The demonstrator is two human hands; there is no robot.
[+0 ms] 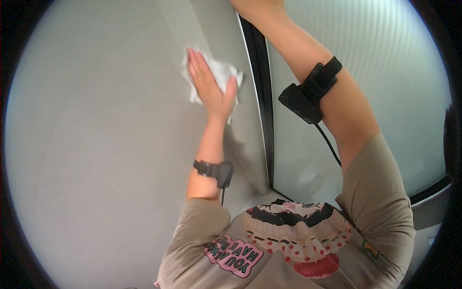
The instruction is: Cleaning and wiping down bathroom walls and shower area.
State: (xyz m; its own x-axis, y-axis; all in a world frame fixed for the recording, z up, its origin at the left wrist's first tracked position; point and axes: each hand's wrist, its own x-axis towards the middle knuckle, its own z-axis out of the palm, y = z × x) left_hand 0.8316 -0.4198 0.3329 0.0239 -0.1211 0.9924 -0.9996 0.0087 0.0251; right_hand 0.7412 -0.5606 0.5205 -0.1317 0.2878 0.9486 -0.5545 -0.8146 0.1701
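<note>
My left hand lies over a crumpled white cloth and presses it against a smooth grey panel. The fingers are straight and close together, and the thumb stands off to the right across the cloth. Around the hand, the cloth's creased edges stick out. My right hand is at the upper edge of the picture, next to the top of a black-edged frame. Its fingers are cut off by the picture's edge, so I cannot see what they touch or grip.
A pale ribbed glass pane fills the right side behind my right arm. The black frame runs down between pane and panel. Each forearm carries a strapped black device with a cable. A pale reflection streaks the panel above the cloth.
</note>
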